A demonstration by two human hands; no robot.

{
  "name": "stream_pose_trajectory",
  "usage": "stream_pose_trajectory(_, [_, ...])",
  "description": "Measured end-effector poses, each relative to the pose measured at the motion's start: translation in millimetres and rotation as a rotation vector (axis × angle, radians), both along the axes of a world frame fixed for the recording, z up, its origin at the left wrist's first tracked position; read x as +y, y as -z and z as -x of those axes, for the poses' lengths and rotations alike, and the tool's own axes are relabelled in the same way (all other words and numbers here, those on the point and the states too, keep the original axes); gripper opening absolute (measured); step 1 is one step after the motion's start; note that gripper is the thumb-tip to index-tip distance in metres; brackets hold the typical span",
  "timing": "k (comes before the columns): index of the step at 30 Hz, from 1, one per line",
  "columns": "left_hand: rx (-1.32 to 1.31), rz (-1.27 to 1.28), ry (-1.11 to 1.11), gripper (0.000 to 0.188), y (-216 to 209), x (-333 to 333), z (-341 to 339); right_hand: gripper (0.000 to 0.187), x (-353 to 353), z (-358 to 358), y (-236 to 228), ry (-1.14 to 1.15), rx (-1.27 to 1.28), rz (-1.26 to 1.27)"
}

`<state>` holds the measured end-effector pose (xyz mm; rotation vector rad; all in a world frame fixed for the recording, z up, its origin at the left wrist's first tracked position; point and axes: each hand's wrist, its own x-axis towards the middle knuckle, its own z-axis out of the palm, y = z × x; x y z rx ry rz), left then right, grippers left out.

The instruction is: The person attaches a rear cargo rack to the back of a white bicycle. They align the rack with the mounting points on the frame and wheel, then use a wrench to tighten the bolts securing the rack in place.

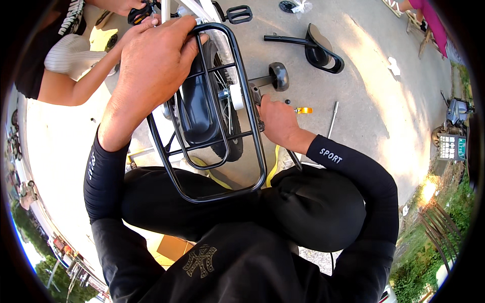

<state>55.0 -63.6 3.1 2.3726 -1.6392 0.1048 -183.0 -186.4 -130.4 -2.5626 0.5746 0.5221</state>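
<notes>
A black tubular bicycle rack (265,164) lies over the spoked rear wheel (233,144) and black mudguard (194,108) of a white-framed bicycle. My left hand (156,63) is closed around the far end of the rack, its thumb over the bar. To the right of the wheel, my right hand (280,121) is wrapped round a hand tool whose grey metal head (255,93) meets the rack's right side. A dark handle (294,159) sticks out below that hand; the tool's exact kind is hidden. Just beyond it a small black stabiliser wheel (279,77) juts out.
A co-worker's hand (118,6) and arm reach in from the far left. On the concrete lie a black saddle with its post (318,48), an orange reflector (304,110) and a metal rod (333,118). A pedal (239,14) sticks out at the top.
</notes>
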Motion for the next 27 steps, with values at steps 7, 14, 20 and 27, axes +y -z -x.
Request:
stream_pose_trajectory(7, [0.085,-0.075,-0.09,0.024,-6.7,-3.2,7.8,0.054,19.9,29.4,139.5,0.165,-0.609,-0.111])
stream_pose_trajectory(14, [0.073,-0.059,-0.065,0.027,-9.6,-6.5,11.9,0.065,34.5,39.0,134.3,0.228,-0.579,-0.25])
stream_pose_trajectory(20, [0.06,-0.044,-0.072,0.027,-7.5,-8.1,16.2,0.064,24.4,35.7,148.0,0.218,-0.735,-0.197])
stream_pose_trajectory(27, [0.243,-0.051,-0.164,0.029,-3.8,-8.7,9.9,0.066,13.1,41.6,159.7,0.171,-0.673,-0.172])
